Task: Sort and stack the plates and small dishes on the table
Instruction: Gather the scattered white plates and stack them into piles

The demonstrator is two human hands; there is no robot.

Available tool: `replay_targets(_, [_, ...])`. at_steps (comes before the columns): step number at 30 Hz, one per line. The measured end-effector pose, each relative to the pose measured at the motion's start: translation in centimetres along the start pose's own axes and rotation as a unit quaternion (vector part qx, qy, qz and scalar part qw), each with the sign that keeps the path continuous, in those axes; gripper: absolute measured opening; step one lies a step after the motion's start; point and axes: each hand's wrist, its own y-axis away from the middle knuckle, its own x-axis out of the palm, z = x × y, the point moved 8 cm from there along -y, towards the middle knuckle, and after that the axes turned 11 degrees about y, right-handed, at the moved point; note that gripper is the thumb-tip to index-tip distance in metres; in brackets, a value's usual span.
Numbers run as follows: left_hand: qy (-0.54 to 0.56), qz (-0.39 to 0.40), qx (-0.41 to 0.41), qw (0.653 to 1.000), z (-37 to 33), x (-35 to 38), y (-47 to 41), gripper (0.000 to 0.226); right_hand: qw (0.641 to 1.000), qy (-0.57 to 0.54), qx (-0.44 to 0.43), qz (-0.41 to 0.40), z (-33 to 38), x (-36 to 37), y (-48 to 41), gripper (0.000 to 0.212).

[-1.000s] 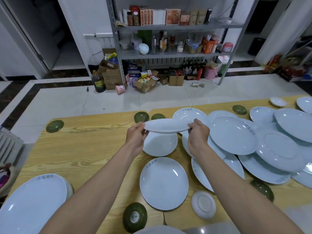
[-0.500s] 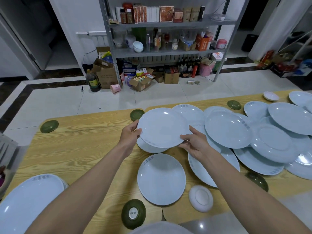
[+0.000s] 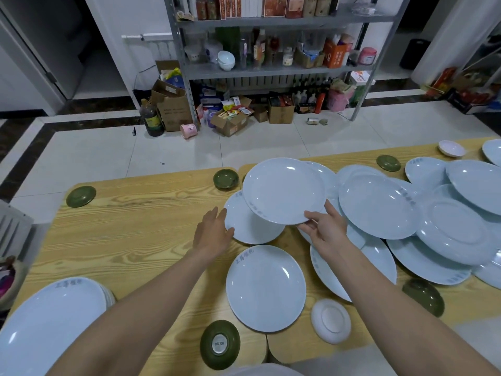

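A: State of the right hand point(image 3: 324, 230)?
B: Thumb and fingers pinch the near rim of the raised plate point(image 3: 284, 189); the plate is held tilted above the table point(image 3: 122, 226), overlapping a second plate point(image 3: 252, 229) that lies beneath it.
A: And the left hand point(image 3: 214, 232)?
B: Fingers straight and loosely spread, holding nothing; fingertips at the left rim of the second plate; whether they touch it cannot be told.
A: Other items?
B: Near plate point(image 3: 265, 287) flat between the forearms; overlapping plate pile point(image 3: 379, 204) at right; stacked plates point(image 3: 48, 321) at the near left corner; upturned green dish point(image 3: 220, 343) and upturned white dish point(image 3: 330, 320) by the near edge.
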Motion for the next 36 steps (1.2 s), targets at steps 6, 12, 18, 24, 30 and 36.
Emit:
replay_targets(6, [0.028, 0.007, -0.047, 0.998, 1.3, 2.0, -1.7, 0.065, 1.0, -0.003, 0.011, -0.014, -0.7, 0.0, -1.0, 0.074])
replay_targets(12, [0.229, -0.008, -0.161, 0.96, 4.1, 4.4, -3.5, 0.065, 0.999, 0.005, 0.027, -0.031, -1.2, 0.1, -2.4, 0.076])
replay_targets(18, [0.439, -0.017, -0.229, 0.869, 5.0, 7.0, -4.0, 0.067, 0.998, 0.025, 0.041, -0.036, -1.9, 0.1, -3.8, 0.076])
replay_targets(24, [0.59, -0.033, -0.265, 0.762, 5.1, 8.1, -3.9, 0.076, 0.998, 0.026, 0.055, -0.03, -2.1, 0.6, -4.6, 0.076])
replay_targets(30, [0.637, -0.102, -0.265, 0.716, 6.1, 6.1, -2.5, 0.084, 0.999, 0.032, 0.039, -0.003, -1.4, 1.5, -4.5, 0.074])
replay_targets(36, [0.677, -0.151, -0.24, 0.679, 5.9, 3.1, 0.3, 0.087, 0.999, 0.031, 0.021, 0.037, -0.6, 3.4, -3.2, 0.072])
